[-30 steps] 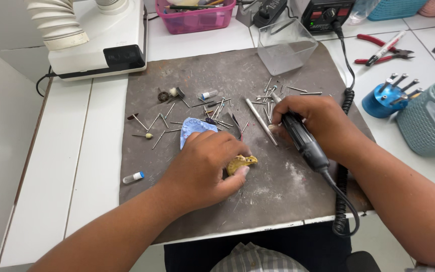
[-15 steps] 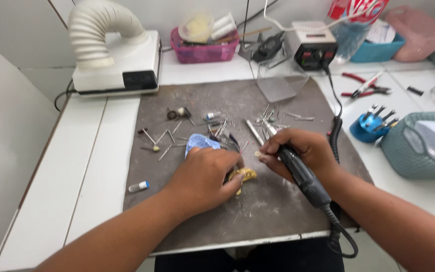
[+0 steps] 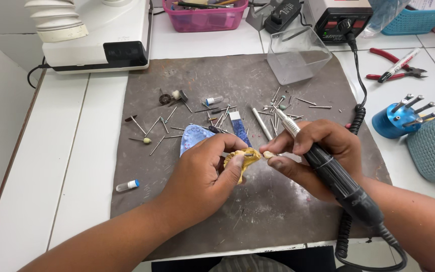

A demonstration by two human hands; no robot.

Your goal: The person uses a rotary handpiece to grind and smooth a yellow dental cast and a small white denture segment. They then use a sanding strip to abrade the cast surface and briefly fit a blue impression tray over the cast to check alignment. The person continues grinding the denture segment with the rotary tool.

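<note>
- Left hand [image 3: 205, 174] pinches a small yellow dental cast [image 3: 243, 160] between thumb and fingertips, just above the grey work mat [image 3: 217, 90], near its centre.
- Right hand [image 3: 315, 151] is wrapped around a black rotary handpiece [image 3: 333, 174], held like a pen with its tip pointing away; thumb and forefinger also meet the cast's edge.
- Judgement: cast looks light, rigid and brittle; best held by its thicker rim, not the thin edges.
- A blue tray piece [image 3: 193, 138] lies just behind the left hand.
- Loose burs [image 3: 278, 108] are scattered beyond, and the coiled cord [image 3: 356, 121] runs along the right; both crowd the working space.
- Clear plastic box [image 3: 298, 55] stands well apart at the mat's far edge.
</note>
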